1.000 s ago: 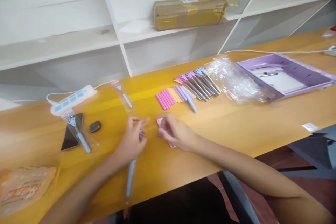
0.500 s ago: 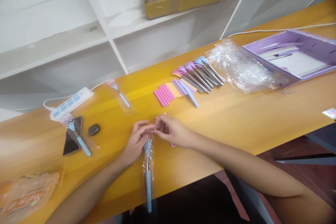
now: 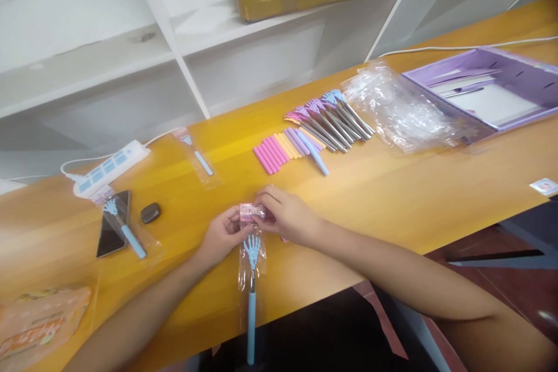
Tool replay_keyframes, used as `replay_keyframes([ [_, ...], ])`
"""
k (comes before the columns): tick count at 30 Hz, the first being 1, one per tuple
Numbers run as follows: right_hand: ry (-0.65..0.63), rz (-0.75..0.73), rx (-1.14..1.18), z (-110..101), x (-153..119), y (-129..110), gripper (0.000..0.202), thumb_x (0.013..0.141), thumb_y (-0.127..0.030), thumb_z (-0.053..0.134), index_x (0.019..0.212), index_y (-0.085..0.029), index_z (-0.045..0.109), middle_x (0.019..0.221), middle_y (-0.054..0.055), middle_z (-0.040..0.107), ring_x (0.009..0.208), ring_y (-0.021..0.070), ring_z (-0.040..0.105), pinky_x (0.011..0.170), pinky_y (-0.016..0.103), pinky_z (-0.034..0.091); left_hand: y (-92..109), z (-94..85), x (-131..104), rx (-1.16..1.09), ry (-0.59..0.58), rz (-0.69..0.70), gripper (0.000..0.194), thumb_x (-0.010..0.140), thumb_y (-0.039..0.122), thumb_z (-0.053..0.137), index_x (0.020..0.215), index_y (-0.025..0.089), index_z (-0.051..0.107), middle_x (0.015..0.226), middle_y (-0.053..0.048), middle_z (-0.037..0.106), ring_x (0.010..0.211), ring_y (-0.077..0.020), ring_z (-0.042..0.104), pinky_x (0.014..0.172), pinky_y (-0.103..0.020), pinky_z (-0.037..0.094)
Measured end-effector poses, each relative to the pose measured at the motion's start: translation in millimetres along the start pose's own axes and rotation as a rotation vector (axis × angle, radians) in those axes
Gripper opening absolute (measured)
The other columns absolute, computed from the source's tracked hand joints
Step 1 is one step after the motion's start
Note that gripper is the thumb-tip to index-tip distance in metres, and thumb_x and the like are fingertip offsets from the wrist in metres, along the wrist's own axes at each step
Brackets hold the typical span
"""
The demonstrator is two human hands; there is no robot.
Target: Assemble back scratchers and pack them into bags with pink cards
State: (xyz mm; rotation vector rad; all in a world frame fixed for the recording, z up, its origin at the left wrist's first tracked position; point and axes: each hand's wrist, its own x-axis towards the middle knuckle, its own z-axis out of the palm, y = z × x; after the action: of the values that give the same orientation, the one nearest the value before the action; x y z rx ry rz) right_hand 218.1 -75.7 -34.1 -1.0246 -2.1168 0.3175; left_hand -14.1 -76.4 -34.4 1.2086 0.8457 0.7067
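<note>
A pale blue back scratcher (image 3: 251,319) with a hand-shaped head lies in a clear plastic bag (image 3: 242,270), its handle pointing down past the table's front edge. Across the bag's top sits a pink printed card (image 3: 248,213). My left hand (image 3: 221,236) pinches the bag's upper left corner, thumb below the card. From the right, the fingers of my right hand (image 3: 283,213) close on the card's right end. Part of another pink item peeks from under my right hand, mostly hidden.
Bagged back scratchers lie at the left, one over a phone (image 3: 112,232). Nearby are a small black case (image 3: 150,213) and a power strip (image 3: 111,168). Beyond my hands are coloured handle sleeves (image 3: 271,155), metal-rod scratchers (image 3: 333,122), plastic bags (image 3: 401,107) and a purple box (image 3: 492,125).
My left hand has opened away from the right, and the pink card now shows flat between them. The bagged back scratcher has turned its hand-shaped head toward me and shifted slightly right and down.
</note>
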Motion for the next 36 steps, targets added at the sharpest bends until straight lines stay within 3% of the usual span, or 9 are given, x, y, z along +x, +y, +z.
replay_keyframes([
  [3, 0.026, -0.038, -0.067, 1, 2, 3, 0.009, 0.105, -0.023, 0.062, 0.113, -0.021, 0.061, 0.108, 0.01, 0.071, 0.094, 0.0227, 0.067, 0.075, 0.035, 0.056, 1, 2.5, -1, 0.021, -0.029, 0.009, 0.043, 0.094, 0.031, 0.084, 0.133, 0.019, 0.071, 0.129, -0.013, 0.079, 0.118, -0.0252, 0.075, 0.106, -0.038, 0.058],
  [7, 0.083, -0.084, -0.088, -4, 5, 9, 0.015, 0.106, -0.016, 0.056, 0.118, -0.022, 0.063, 0.12, 0.012, 0.07, 0.11, 0.0249, 0.066, 0.087, 0.038, 0.058, 0, 4.0, -2, 0.06, -0.035, 0.025, 0.04, 0.096, 0.033, 0.081, 0.132, 0.019, 0.07, 0.131, -0.013, 0.078, 0.123, -0.0268, 0.074, 0.111, -0.04, 0.056],
  [11, 0.06, -0.125, 0.012, -14, 7, 12, 0.018, 0.102, -0.01, 0.056, 0.104, -0.023, 0.068, 0.133, 0.013, 0.064, 0.12, 0.0261, 0.063, 0.094, 0.042, 0.058, -1, 3.3, -2, 0.108, -0.037, 0.042, 0.036, 0.098, 0.033, 0.078, 0.13, 0.019, 0.07, 0.129, -0.013, 0.078, 0.122, -0.0261, 0.074, 0.109, -0.04, 0.057],
  [17, -0.051, 0.005, 0.266, -26, 11, 5, 0.004, 0.102, -0.022, 0.066, 0.102, -0.02, 0.07, 0.125, 0.013, 0.062, 0.119, 0.0254, 0.064, 0.105, 0.045, 0.055, -2, 2.7, -4, 0.157, -0.047, 0.06, 0.032, 0.1, 0.03, 0.075, 0.129, 0.019, 0.072, 0.129, -0.013, 0.078, 0.121, -0.0252, 0.074, 0.109, -0.039, 0.057],
  [20, -0.116, 0.05, 0.376, -27, 14, 3, 0.011, 0.104, -0.025, 0.066, 0.095, -0.019, 0.069, 0.119, 0.01, 0.062, 0.114, 0.0221, 0.064, 0.102, 0.041, 0.054, 1, 3.6, -5, 0.193, -0.065, 0.055, 0.032, 0.101, 0.03, 0.073, 0.13, 0.017, 0.071, 0.128, -0.013, 0.079, 0.12, -0.0249, 0.075, 0.108, -0.038, 0.057],
  [27, 0.113, 0.278, 0.439, -48, 22, 24, 0.017, 0.106, -0.03, 0.064, 0.094, -0.02, 0.07, 0.108, 0.007, 0.061, 0.107, 0.0203, 0.062, 0.103, 0.04, 0.05, 5, 1.4, -7, 0.199, -0.043, -0.015, 0.03, 0.097, 0.036, 0.077, 0.12, 0.017, 0.07, 0.113, -0.013, 0.083, 0.109, -0.025, 0.079, 0.093, -0.035, 0.061],
  [31, 0.014, 0.377, 0.301, -56, 22, 36, 0.016, 0.101, -0.031, 0.069, 0.091, -0.019, 0.073, 0.103, 0.007, 0.061, 0.1, 0.0218, 0.061, 0.097, 0.042, 0.051, 0, -6.5, -5, 0.136, 0.093, 0.052, 0.03, 0.092, 0.041, 0.084, 0.102, 0.017, 0.069, 0.098, -0.006, 0.078, 0.09, -0.0178, 0.074, 0.081, -0.028, 0.058],
  [34, -0.047, 0.299, 0.235, -54, 20, 30, 0.013, 0.098, -0.03, 0.071, 0.1, -0.018, 0.074, 0.108, 0.009, 0.062, 0.104, 0.0237, 0.061, 0.099, 0.043, 0.051, -2, -10.2, -1, 0.086, 0.17, 0.072, 0.032, 0.09, 0.04, 0.087, 0.097, 0.018, 0.065, 0.087, 0.0, 0.069, 0.077, -0.0129, 0.066, 0.072, -0.024, 0.054],
  [36, -0.142, 0.234, 0.383, -49, 18, 18, 0.024, 0.098, -0.037, 0.073, 0.114, -0.018, 0.072, 0.109, 0.009, 0.066, 0.098, 0.0209, 0.064, 0.09, 0.038, 0.055, -2, -9.0, 2, 0.033, 0.184, 0.084, 0.036, 0.087, 0.038, 0.09, 0.095, 0.019, 0.061, 0.085, 0.002, 0.065, 0.076, -0.0125, 0.065, 0.072, -0.023, 0.054],
])
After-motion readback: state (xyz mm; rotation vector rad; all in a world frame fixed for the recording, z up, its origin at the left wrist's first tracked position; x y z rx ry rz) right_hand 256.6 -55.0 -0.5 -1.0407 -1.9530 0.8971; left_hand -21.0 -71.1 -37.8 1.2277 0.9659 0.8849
